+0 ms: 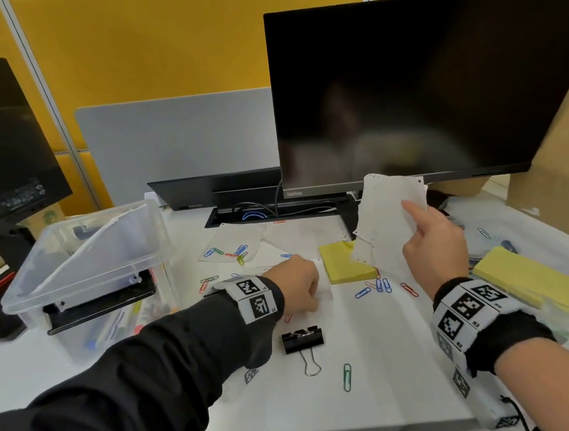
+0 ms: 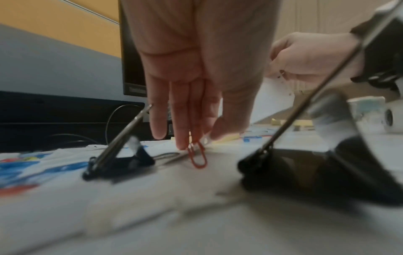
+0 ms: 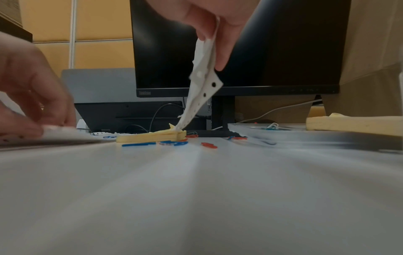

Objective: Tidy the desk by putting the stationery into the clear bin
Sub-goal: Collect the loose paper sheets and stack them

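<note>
On the white desk my left hand (image 1: 312, 292) reaches down, thumb and fingertips (image 2: 185, 138) pinching the edge of a flat white paper sheet (image 1: 324, 282). A red paper clip (image 2: 197, 157) lies just below those fingers. My right hand (image 1: 414, 217) holds a hole-punched white paper (image 1: 381, 220) up in front of the monitor. In the right wrist view that paper (image 3: 205, 82) hangs from the hand (image 3: 214, 43), and its lower tip touches a yellow sticky pad (image 3: 152, 137). The clear bin (image 1: 42, 298) stands at the left with paper and pens inside.
A black binder clip (image 1: 302, 341) and a green paper clip (image 1: 347, 376) lie near the front. Several coloured clips (image 1: 380, 286) are scattered around the yellow pad (image 1: 344, 261). A larger yellow pad (image 1: 536, 282) sits right, a monitor (image 1: 419, 83) behind, and a cardboard box (image 1: 565, 173) far right.
</note>
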A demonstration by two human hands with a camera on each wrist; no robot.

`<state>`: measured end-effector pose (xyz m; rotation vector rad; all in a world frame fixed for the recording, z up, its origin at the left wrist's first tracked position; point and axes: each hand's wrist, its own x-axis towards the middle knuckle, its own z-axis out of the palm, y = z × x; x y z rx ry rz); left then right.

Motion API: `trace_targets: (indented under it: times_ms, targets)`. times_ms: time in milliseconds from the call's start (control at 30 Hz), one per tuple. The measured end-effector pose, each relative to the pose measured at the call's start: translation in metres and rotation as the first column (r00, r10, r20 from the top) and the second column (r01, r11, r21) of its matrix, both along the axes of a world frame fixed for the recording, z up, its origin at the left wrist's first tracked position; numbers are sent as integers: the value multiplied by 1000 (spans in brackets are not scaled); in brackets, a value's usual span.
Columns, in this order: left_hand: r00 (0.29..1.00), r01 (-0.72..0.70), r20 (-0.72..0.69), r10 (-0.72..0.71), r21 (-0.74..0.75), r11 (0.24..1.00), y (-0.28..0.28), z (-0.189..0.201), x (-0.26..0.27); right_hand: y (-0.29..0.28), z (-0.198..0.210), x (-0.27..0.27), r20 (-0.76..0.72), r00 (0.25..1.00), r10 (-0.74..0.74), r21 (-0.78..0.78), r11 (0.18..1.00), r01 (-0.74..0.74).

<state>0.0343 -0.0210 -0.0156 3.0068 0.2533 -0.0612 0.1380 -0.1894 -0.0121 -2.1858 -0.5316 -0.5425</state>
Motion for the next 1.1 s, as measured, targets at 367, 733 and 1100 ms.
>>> trace_targets:
  times_ms: [367,733,1100]
  targets:
    - [616,114,730,296,-455,883,15,73,2,1,4,-7,31,996,83,59,995,-85]
    - [516,190,561,647,-812,552,7,47,30,6,-2,-13,112,910,400,140,900,-412]
    - [984,-175,-71,164,-180,968,30,3,17,4,2,-10,154,962,224,150,957,-247]
